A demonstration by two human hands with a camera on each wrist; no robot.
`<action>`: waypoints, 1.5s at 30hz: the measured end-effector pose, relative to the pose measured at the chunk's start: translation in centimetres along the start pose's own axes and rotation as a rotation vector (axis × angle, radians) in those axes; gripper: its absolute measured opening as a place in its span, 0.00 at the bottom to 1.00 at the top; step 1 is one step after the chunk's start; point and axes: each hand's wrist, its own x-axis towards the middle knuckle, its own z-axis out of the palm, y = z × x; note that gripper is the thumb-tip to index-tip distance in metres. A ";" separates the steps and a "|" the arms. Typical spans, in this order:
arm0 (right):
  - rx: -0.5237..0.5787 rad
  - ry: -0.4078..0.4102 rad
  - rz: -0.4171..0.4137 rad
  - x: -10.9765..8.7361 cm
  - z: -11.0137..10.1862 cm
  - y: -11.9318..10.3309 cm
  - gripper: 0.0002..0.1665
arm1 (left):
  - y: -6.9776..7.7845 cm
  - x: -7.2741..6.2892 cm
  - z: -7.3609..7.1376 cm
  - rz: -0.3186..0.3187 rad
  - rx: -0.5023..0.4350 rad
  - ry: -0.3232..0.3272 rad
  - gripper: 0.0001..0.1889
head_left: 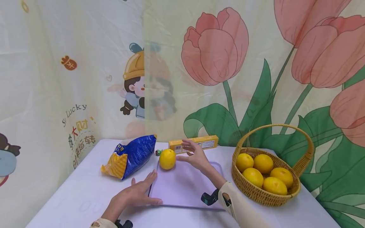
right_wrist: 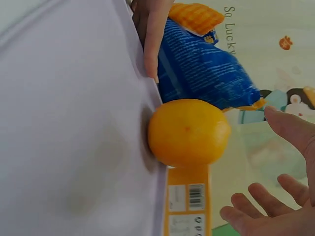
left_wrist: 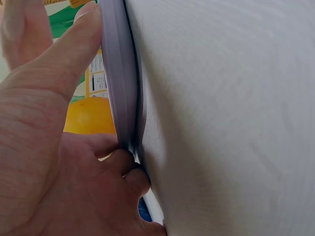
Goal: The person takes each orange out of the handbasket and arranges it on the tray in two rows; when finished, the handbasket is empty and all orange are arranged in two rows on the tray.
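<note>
Round orange (head_left: 167,159) sitting at far left corner of tray (head_left: 185,186), dimple (right_wrist: 187,129) facing right; right hand (head_left: 196,156) hovering beside, grasping nothing; left hand (head_left: 139,191) touching near left corner, fingers pointing far, unclenched.

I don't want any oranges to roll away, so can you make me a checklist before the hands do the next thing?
1. Left hand touching the tray: ok, at its left side.
2. Orange on the tray: ok, near the far left corner.
3. Right hand clear of that orange: ok, the right wrist view shows a gap.
4. Orange safe from rolling: cannot tell.
5. More oranges in the basket: ok, five.
6. Right hand at the basket: not ok, it's over by the tray.
</note>
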 end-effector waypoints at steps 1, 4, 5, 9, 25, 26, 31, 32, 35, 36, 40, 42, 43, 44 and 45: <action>-0.011 -0.004 -0.010 -0.4 -0.5 -0.3 0.49 | 0.0 0.0 0.1 -0.003 -0.002 -0.001 0.61; -0.031 -0.026 -0.034 -1.6 -2.2 -1.3 0.48 | 0.0 0.1 0.1 0.000 -0.001 0.002 0.61; -0.034 -0.035 -0.045 -2.1 -2.8 -1.6 0.48 | 0.0 0.0 0.1 0.004 -0.002 0.003 0.61; -0.017 -0.072 -0.107 -3.8 -5.3 -3.2 0.46 | -0.1 0.1 0.1 0.020 0.000 0.008 0.62; -0.071 0.049 -0.125 -9.5 -17.1 -5.7 0.33 | -0.1 0.1 -0.1 0.009 -0.013 -0.013 0.63; -0.080 0.058 -0.117 -9.8 -17.8 -5.7 0.32 | -0.1 0.1 -0.1 0.013 -0.010 -0.010 0.63; -0.150 0.090 -0.081 -10.6 -21.0 -5.0 0.31 | -0.2 0.1 0.0 0.024 -0.007 -0.008 0.63; -0.159 0.092 -0.070 -10.6 -21.6 -4.7 0.32 | -0.2 0.1 -0.1 0.021 -0.009 -0.009 0.63; -0.191 0.106 -0.024 -10.4 -23.4 -3.8 0.34 | -0.1 0.1 -0.2 0.018 -0.015 -0.018 0.63; -0.209 0.113 -0.004 -10.3 -24.0 -3.4 0.35 | -0.1 0.1 -0.2 0.020 -0.017 -0.019 0.63; -0.269 0.151 0.091 -9.9 -26.1 -1.8 0.41 | 0.1 0.0 -0.2 0.021 -0.020 -0.026 0.63; -0.299 0.169 0.142 -9.7 -26.9 -0.8 0.45 | 0.1 0.0 -0.2 0.013 -0.019 -0.028 0.63; -0.300 0.177 0.168 -9.6 -27.2 -0.4 0.47 | 0.2 0.1 -0.2 0.011 -0.018 -0.031 0.63; -0.305 0.187 0.195 -9.5 -27.4 0.1 0.48 | 0.2 0.1 -0.2 0.008 -0.017 -0.033 0.63; -0.305 0.198 0.223 -9.3 -27.7 0.5 0.50 | 0.2 0.1 -0.3 0.007 -0.014 -0.033 0.63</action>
